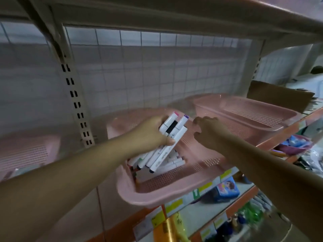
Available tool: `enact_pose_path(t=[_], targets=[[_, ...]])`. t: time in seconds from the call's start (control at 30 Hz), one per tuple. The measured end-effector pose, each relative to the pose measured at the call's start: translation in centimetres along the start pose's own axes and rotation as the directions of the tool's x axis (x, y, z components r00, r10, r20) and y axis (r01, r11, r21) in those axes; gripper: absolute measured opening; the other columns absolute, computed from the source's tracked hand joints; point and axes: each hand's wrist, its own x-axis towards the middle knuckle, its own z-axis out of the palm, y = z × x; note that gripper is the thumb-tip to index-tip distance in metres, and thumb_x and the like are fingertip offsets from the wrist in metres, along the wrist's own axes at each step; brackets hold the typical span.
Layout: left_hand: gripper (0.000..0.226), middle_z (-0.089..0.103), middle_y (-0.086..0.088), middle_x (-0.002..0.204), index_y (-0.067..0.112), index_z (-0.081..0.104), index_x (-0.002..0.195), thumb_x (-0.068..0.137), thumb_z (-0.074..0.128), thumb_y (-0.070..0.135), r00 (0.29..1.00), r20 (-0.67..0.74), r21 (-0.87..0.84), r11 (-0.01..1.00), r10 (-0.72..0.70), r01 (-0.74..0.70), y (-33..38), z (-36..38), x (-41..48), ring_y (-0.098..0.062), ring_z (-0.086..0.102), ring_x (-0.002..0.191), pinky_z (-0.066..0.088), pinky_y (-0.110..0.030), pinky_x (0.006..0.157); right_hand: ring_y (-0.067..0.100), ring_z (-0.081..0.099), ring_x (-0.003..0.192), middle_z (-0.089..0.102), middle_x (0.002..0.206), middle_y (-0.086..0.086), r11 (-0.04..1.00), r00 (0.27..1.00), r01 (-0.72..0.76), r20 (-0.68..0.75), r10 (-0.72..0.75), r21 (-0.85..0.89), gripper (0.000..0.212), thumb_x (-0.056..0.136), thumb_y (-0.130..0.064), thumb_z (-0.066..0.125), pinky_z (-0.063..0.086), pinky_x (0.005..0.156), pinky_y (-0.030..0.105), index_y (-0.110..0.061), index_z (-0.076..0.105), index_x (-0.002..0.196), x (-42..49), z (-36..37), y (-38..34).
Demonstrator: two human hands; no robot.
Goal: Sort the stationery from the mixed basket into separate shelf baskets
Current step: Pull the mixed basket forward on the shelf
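My left hand [151, 135] grips a bundle of white markers [172, 135] with coloured caps, held slanted over a pink perforated basket [201, 165] on the shelf. Several more white markers [172, 163] lie in the basket's near left corner, under the bundle's lower ends. My right hand [210, 131] hovers just right of the bundle over the same basket, fingers loosely bent and holding nothing.
A second pink basket [248, 116] stands to the right on the same shelf, a third [26, 151] to the left past the slotted upright [76, 102]. A cardboard box [277, 95] sits far right. Lower shelves hold packaged goods [225, 189]. A wire grid backs the shelf.
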Motion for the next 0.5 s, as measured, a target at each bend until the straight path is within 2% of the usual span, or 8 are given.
enact_pose_path(t=[0.07, 0.13, 0.2, 0.23, 0.3, 0.33, 0.43, 0.5], targets=[[0.03, 0.066, -0.004, 0.102, 0.009, 0.059, 0.107, 0.079, 0.07, 0.007, 0.995, 0.083, 0.1, 0.994, -0.046, 0.037, -0.5, 1.2, 0.8, -0.017, 0.063, 0.092, 0.05, -0.027, 0.081, 0.028, 0.048, 0.116, 0.05, 0.134, 0.007, 1.0, 1.0, 0.006, 0.014, -0.006, 0.031, 0.05, 0.087, -0.013, 0.052, 0.044, 0.087, 0.032, -0.018, 0.042, 0.136, 1.5, 0.1, 0.5], [0.032, 0.064, -0.01, 0.106, 0.004, 0.058, 0.107, 0.078, 0.071, 0.008, 0.985, 0.15, 0.194, 0.98, -0.085, 0.055, -0.9, 2.3, 1.4, -0.024, 0.06, 0.098, 0.048, -0.037, 0.087, 0.021, 0.055, 0.102, 0.049, 0.134, 0.006, 0.99, 0.996, -0.009, 0.084, -0.003, 0.142, 0.052, 0.088, -0.011, 0.053, 0.046, 0.073, 0.023, -0.019, 0.04, 0.138, 3.0, 0.2, 1.0], [0.025, 0.061, -0.01, 0.101, 0.005, 0.057, 0.099, 0.078, 0.069, 0.01, 0.971, 0.205, 0.303, 0.951, -0.125, 0.058, -1.3, 3.0, 1.9, -0.026, 0.057, 0.095, 0.046, -0.035, 0.083, 0.012, 0.053, 0.077, 0.048, 0.129, 0.007, 0.974, 0.98, -0.02, 0.196, -0.025, 0.224, 0.055, 0.088, -0.012, 0.057, 0.042, 0.054, 0.018, -0.021, 0.038, 0.139, 4.0, 0.3, 1.3], [0.018, 0.059, -0.006, 0.094, 0.011, 0.054, 0.09, 0.079, 0.068, 0.012, 0.963, 0.219, 0.371, 0.926, -0.16, 0.069, -1.4, 3.3, 2.1, -0.024, 0.055, 0.09, 0.044, -0.031, 0.077, 0.012, 0.052, 0.072, 0.048, 0.125, 0.007, 0.976, 0.973, 0.0, 0.223, -0.05, 0.218, 0.056, 0.088, -0.013, 0.058, 0.042, 0.053, 0.02, -0.022, 0.038, 0.139, 4.4, 0.5, 1.4], [0.026, 0.049, 0.003, 0.083, 0.021, 0.042, 0.075, 0.08, 0.066, 0.014, 0.947, 0.236, 0.509, 0.858, -0.218, 0.071, -1.5, 3.9, 2.3, -0.017, 0.047, 0.082, 0.036, -0.026, 0.064, 0.018, 0.057, 0.08, 0.05, 0.122, 0.007, 0.992, 0.968, 0.068, 0.233, -0.093, 0.11, 0.054, 0.088, -0.015, 0.054, 0.05, 0.062, 0.027, -0.025, 0.038, 0.139, 4.9, 0.8, 1.6], [0.025, 0.049, 0.003, 0.085, 0.021, 0.041, 0.077, 0.081, 0.065, 0.015, 0.943, 0.238, 0.553, 0.831, -0.232, 0.064, -1.8, 4.2, 2.5, -0.017, 0.046, 0.084, 0.034, -0.026, 0.064, 0.021, 0.059, 0.087, 0.053, 0.122, 0.008, 0.994, 0.967, 0.111, 0.229, -0.113, 0.025, 0.052, 0.087, -0.015, 0.051, 0.054, 0.07, 0.031, -0.025, 0.039, 0.137, 5.1, 1.0, 1.6], [0.027, 0.056, -0.004, 0.107, 0.011, 0.052, 0.105, 0.081, 0.065, 0.017, 0.932, 0.231, 0.629, 0.773, -0.28, 0.076, -2.5, 5.2, 2.7, -0.021, 0.051, 0.098, 0.042, -0.029, 0.079, 0.026, 0.058, 0.099, 0.056, 0.118, 0.008, 0.977, 0.961, 0.189, 0.221, -0.164, -0.099, 0.048, 0.086, -0.017, 0.048, 0.053, 0.084, 0.036, -0.023, 0.042, 0.133, 5.3, 1.6, 1.9], [0.031, 0.057, -0.005, 0.112, 0.011, 0.053, 0.11, 0.081, 0.064, 0.015, 0.934, 0.21, 0.641, 0.762, -0.288, 0.09, -2.9, 5.6, 2.7, -0.021, 0.052, 0.103, 0.043, -0.033, 0.086, 0.026, 0.056, 0.102, 0.056, 0.119, 0.008, 0.974, 0.959, 0.204, 0.222, -0.178, -0.097, 0.047, 0.085, -0.017, 0.049, 0.05, 0.087, 0.036, -0.023, 0.043, 0.132, 5.3, 1.8, 2.2]])
